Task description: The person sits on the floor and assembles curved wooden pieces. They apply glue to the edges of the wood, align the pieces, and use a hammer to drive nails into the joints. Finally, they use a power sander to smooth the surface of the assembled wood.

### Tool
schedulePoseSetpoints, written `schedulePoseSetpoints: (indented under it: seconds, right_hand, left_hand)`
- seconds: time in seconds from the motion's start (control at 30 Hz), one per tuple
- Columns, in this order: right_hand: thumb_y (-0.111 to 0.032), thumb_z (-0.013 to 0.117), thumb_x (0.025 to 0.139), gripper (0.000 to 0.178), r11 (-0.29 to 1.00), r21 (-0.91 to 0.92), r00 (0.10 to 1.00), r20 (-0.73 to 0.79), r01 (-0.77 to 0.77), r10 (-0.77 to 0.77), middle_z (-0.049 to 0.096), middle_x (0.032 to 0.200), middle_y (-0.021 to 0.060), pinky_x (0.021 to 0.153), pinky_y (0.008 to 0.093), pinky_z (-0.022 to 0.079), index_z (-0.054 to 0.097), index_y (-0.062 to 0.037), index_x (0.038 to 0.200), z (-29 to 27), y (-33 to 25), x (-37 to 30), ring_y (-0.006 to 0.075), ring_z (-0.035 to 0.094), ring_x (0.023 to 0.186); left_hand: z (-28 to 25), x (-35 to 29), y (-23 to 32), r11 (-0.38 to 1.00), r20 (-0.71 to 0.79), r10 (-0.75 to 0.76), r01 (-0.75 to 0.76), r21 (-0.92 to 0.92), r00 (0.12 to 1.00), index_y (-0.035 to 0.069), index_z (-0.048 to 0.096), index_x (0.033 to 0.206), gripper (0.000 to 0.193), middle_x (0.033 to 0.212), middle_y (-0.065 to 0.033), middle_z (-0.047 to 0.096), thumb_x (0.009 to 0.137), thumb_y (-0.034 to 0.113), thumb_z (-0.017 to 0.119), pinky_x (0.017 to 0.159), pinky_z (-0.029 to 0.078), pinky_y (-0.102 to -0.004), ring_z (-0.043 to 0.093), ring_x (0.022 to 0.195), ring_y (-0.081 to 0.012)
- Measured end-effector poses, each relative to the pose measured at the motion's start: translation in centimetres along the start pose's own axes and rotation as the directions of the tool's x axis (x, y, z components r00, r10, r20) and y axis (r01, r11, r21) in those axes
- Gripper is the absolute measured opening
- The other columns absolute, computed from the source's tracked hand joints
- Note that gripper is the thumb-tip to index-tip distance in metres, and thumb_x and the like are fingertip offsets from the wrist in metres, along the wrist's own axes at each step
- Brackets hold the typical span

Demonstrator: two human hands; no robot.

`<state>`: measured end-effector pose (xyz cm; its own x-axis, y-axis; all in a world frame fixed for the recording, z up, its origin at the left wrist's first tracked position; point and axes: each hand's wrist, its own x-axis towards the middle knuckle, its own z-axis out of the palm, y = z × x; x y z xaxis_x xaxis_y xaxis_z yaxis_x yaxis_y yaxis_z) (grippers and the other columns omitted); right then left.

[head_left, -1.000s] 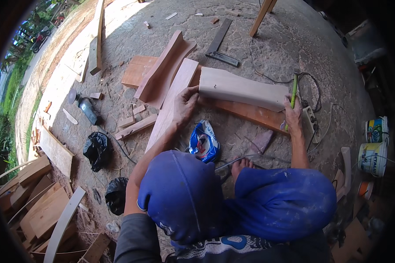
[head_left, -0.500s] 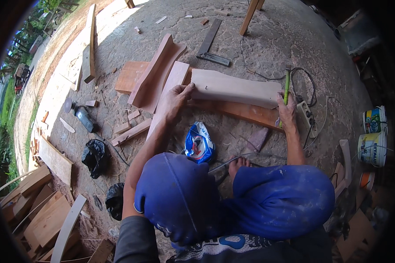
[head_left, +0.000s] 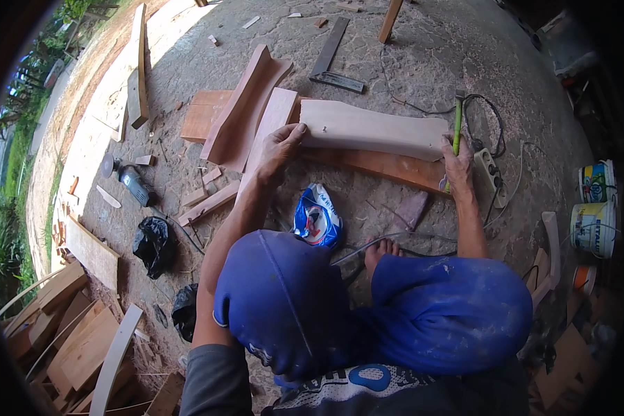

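Note:
A pale curved-edge board (head_left: 374,130) lies across in front of me, its left end against a narrow plank (head_left: 276,114). My left hand (head_left: 282,147) is closed around the plank at this joint, thumb by the board's corner. My right hand (head_left: 457,166) is at the board's right end, fingers wrapped round the green handle of a hammer (head_left: 457,121), its head pointing up and away from me. Under the board runs a reddish-brown timber (head_left: 374,168). Left of the plank, a shaped wooden piece (head_left: 246,114) rests on another reddish board (head_left: 204,114).
Beyond lies a carpenter's square (head_left: 333,59). A power strip (head_left: 489,182) with cables is beside my right hand. An angle grinder (head_left: 133,182) and black plastic bags (head_left: 154,246) lie left. A blue-and-white packet (head_left: 317,218) sits near my knees; buckets (head_left: 594,229) stand right.
The view has shifted slightly, so the floor and the wood appear a little higher. Both hands keep their places on the plank and the hammer.

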<state>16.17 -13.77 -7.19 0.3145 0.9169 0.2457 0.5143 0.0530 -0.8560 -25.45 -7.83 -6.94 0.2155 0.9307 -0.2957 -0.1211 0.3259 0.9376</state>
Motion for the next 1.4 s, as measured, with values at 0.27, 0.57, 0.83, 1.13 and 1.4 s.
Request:
schedulePoseSetpoints:
  seconds: [0.27,0.57,0.83,1.13,1.4]
  right_hand:
    - [-0.029,0.064,0.098,0.027,1.000,-0.026,1.000,-0.008,0.005,-0.005,0.060,0.083,0.0040,0.070,0.0328,0.045,0.066,-0.0044,0.108,-0.1,0.4,0.2,0.0145,0.052,0.076]
    - [-0.027,0.065,0.097,0.024,1.000,0.009,0.999,-0.022,-0.030,0.030,0.058,0.081,0.0025,0.067,0.0323,0.044,0.066,-0.0048,0.106,0.1,0.2,0.1,0.0138,0.050,0.074]
    - [-0.027,0.065,0.097,0.023,1.000,-0.015,0.999,-0.021,-0.025,0.025,0.057,0.079,0.0010,0.067,0.0325,0.044,0.066,-0.0055,0.106,-0.2,0.0,-0.2,0.0136,0.051,0.072]
    - [-0.028,0.066,0.096,0.023,0.999,-0.029,0.998,-0.054,0.017,-0.019,0.057,0.073,0.0038,0.064,0.0333,0.044,0.067,-0.0060,0.105,0.1,-0.3,-0.2,0.0138,0.052,0.068]
    - [-0.024,0.063,0.100,0.026,0.994,-0.003,0.992,0.066,-0.107,0.107,0.060,0.103,0.0036,0.086,0.0305,0.045,0.064,-0.0038,0.116,-0.4,-0.1,-0.2,0.0135,0.052,0.095]
  left_hand:
    - [0.6,-0.4,0.2,0.999,-0.010,0.040,-0.040,0.009,0.999,0.006,0.071,0.118,0.044,0.093,0.0040,0.063,0.100,0.046,0.066,0.071,0.045,-0.0223,0.055,0.081,-0.0038]
    - [0.2,0.5,-1.0,0.994,-0.039,0.083,-0.080,0.075,0.996,-0.001,0.070,0.120,0.047,0.100,0.0000,0.067,0.102,0.042,0.064,0.081,0.046,-0.0243,0.058,0.089,-0.0072]
    - [0.7,-0.1,0.0,0.993,-0.052,0.084,-0.079,0.091,0.995,0.001,0.071,0.119,0.050,0.096,0.0008,0.064,0.099,0.046,0.068,0.077,0.046,-0.0220,0.056,0.084,-0.0046]
    - [0.4,0.0,0.6,1.000,-0.083,0.011,-0.010,0.023,0.997,-0.003,0.072,0.118,0.047,0.094,-0.0010,0.066,0.097,0.039,0.072,0.077,0.049,-0.0223,0.060,0.083,-0.0060]
    - [-0.2,0.2,0.1,0.997,-0.046,0.050,-0.047,0.062,0.998,-0.002,0.073,0.114,0.046,0.093,-0.0001,0.067,0.098,0.041,0.071,0.075,0.048,-0.0212,0.060,0.082,-0.0045]
